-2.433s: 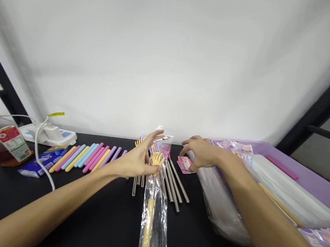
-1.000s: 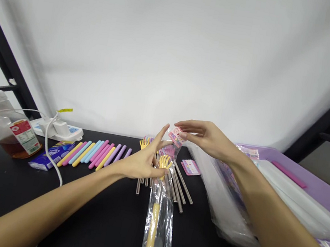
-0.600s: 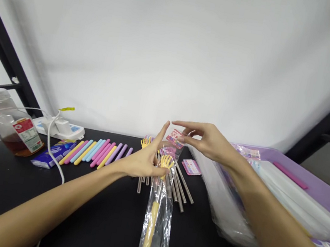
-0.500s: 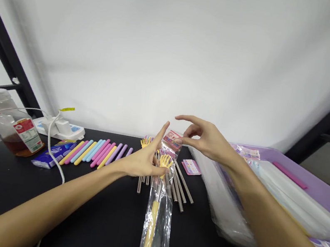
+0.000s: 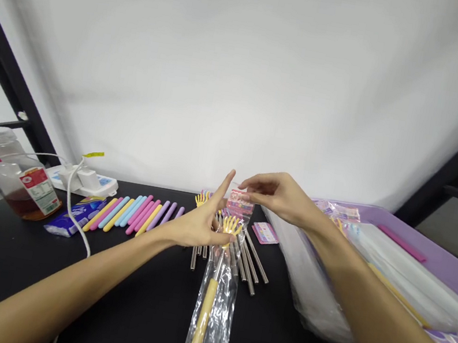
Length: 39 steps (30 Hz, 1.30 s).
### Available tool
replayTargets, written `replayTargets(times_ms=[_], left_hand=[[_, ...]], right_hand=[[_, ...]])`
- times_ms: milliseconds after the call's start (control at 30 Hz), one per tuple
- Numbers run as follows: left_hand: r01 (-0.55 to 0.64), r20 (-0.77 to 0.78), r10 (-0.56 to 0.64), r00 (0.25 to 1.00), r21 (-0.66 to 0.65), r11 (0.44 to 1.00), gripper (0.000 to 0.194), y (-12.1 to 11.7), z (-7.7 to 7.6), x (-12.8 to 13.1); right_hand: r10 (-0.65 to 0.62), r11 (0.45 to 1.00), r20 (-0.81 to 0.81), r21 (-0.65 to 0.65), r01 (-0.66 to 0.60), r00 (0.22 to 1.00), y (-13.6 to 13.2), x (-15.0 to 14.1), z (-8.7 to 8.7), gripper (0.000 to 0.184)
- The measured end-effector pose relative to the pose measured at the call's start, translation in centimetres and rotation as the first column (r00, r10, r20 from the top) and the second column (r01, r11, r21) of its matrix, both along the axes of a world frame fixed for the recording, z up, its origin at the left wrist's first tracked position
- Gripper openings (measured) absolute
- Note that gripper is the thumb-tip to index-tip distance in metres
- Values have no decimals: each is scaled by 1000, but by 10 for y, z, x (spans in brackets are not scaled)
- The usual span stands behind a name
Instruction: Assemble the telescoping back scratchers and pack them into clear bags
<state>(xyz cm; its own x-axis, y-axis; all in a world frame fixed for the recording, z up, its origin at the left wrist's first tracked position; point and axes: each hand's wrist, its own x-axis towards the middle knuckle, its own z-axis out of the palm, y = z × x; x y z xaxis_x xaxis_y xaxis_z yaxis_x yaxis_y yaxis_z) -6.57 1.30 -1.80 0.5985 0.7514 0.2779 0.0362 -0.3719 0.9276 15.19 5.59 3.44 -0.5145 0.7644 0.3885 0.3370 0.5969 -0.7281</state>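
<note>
A yellow back scratcher [image 5: 204, 314] with a hand-shaped head lies inside a long clear plastic bag [image 5: 223, 311] in front of me. My left hand [image 5: 198, 225] grips the bagged scratcher just below its head, thumb across it and index finger pointing up. At the bag's top end is a small pink printed card [image 5: 240, 201]. My right hand [image 5: 279, 197] pinches the card's upper edge; whether the bag's film is also in that pinch, I cannot tell. Behind the bag, more scratchers with metal rods [image 5: 249, 263] lie fanned out, partly hidden by my left hand.
Coloured handles [image 5: 134, 214] lie in a row at left, near a blue packet [image 5: 76, 215], a power strip [image 5: 99, 185] and a jar [image 5: 29, 185]. Printed cards [image 5: 265, 232] lie right of the rods. A lilac tray [image 5: 449, 273] holds plastic bags and a pink stick.
My right hand has dipped slightly, its index finger closing down toward the card. The card now sits straighter at the bag's top. The bag's lower end has swung left.
</note>
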Motion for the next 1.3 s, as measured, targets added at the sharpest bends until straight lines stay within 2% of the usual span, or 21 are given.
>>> replayTargets(times_ms=[100,267,433,533,600,700,833,967,1100,1200,1300], left_hand=[[33,-52,-36,998,-53,998,119,0,3,0],[36,-35,-38,999,-53,998,119,0,6,-1],[10,-38,-13,999,-74,997,122,-1,5,0],[-5,-53,0,999,-83,997,123,-1,6,0],[-25,-57,20,998,-91,996,124,-1,6,0],[-28,-32,25,999,-99,995,124,0,4,0],[-3,29,6,1000,-100,995,120,2,1,-1],[-40,10,41,999,-99,994,123,4,-1,0],[15,56,-7,998,-143,990,124,5,-2,2],[-26,89,40,995,-156,987,121,6,-2,3],[-74,119,92,989,-141,987,118,7,-2,2]], right_hand=[[-32,999,-15,-7,32,999,3,1,-1,30],[11,994,-24,-106,-14,1000,5,4,-1,33],[-55,959,-140,-282,14,989,3,-1,-2,24],[-79,944,-179,-330,15,981,3,-4,-4,20],[-79,950,-173,-310,21,982,4,-4,-4,19],[-28,981,-114,-193,6,993,2,-2,-1,17],[73,991,50,-119,-67,996,-2,4,5,29],[4,997,120,-82,6,993,-3,6,9,31],[38,998,138,-49,-32,990,-10,4,13,31],[10,1000,65,-25,-9,998,-13,4,17,30],[-117,993,-17,5,117,993,-12,7,19,30]])
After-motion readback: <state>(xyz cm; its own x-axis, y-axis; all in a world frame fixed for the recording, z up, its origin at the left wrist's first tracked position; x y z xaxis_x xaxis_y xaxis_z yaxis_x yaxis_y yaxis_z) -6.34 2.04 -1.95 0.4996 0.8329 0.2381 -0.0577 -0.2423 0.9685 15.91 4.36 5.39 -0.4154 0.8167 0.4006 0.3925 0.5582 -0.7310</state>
